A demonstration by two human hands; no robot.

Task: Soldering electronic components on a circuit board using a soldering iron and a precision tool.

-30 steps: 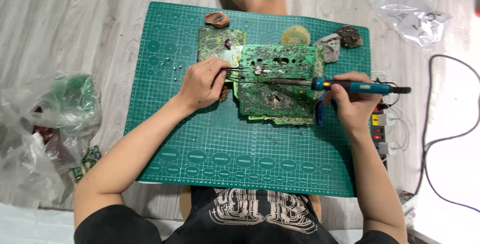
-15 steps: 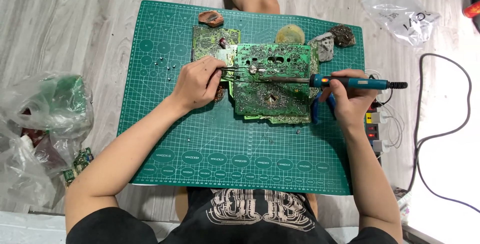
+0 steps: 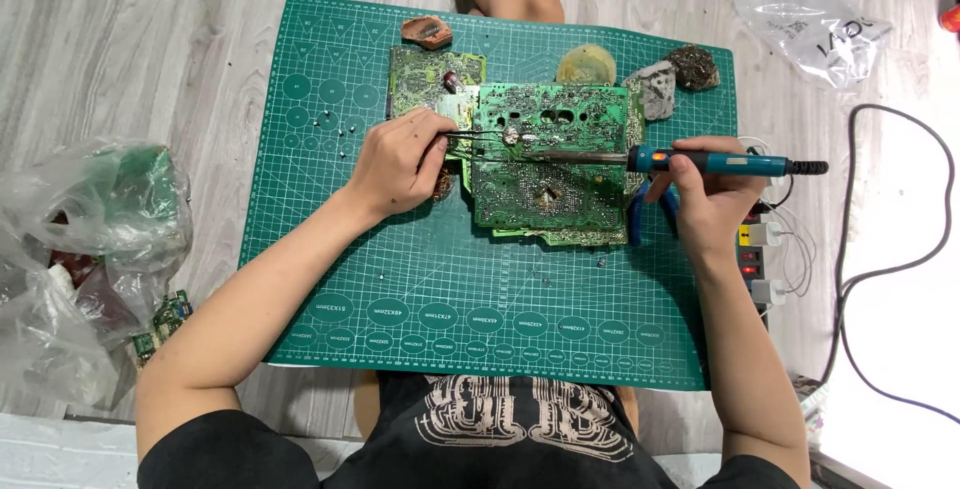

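Floorboards of pale grey wood [image 3: 130, 49] carry the big green gridded cutting mat [image 3: 330, 279], and on it lies the large green circuit board, solder side up [image 3: 560, 184], overlapping a smaller green circuit board [image 3: 425, 74] at its upper left. My right hand [image 3: 705, 199] is closed around the blue handle of the soldering iron [image 3: 700, 160], whose metal shaft reaches left across the big board to a joint near its top edge. My left hand [image 3: 400, 164] pinches thin metal tweezers [image 3: 475, 135], their tips meeting the same spot beside a small shiny part. I judge this the heating-and-lifting step of desoldering; what comes next calls for steady heat and a gentle pull once the solder flows. Off the mat's left side, crumpled clear plastic bags [image 3: 80, 239] hold more green boards, one poking out; another clear bag [image 3: 815, 24] at upper right looks nearly flat, contents unclear. Tiny loose parts [image 3: 340, 129] dot the mat.
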